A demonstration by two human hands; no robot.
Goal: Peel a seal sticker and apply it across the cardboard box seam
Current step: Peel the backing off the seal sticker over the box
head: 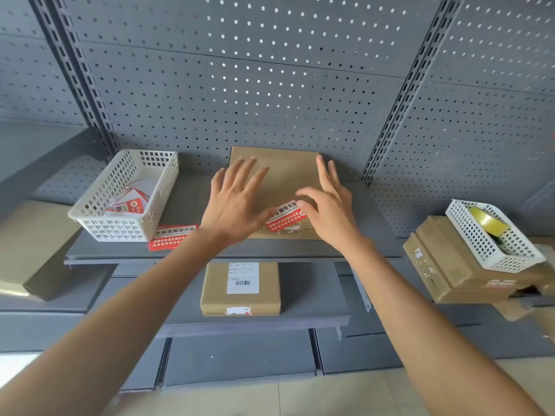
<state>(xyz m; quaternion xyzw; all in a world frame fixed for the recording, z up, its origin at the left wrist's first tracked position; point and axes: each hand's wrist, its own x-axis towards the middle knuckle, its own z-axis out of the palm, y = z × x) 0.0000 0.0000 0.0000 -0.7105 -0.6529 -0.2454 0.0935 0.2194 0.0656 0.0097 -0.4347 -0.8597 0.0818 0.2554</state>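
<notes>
Both forearms reach up mid-frame; left hand [232, 202] flat, fingers spread on cardboard box [285, 172], right hand [330, 211] fingers straight, pressing red seal sticker [285, 219] at box's front edge

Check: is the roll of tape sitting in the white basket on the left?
No, the yellow tape roll lies in the right-hand white basket; the left basket holds sticker sheets.

A: What's hidden? The left hand [237, 202] covers the left end of the red sticker [285, 219] on the box [285, 172].
B: Sticker small print is too blurred to read. The label [242, 278] on the lower box [240, 289] too.
A: The boxes [444, 265] at right are cut off by the frame edge.
B: Basket [126, 193] contents are unclear.
</notes>
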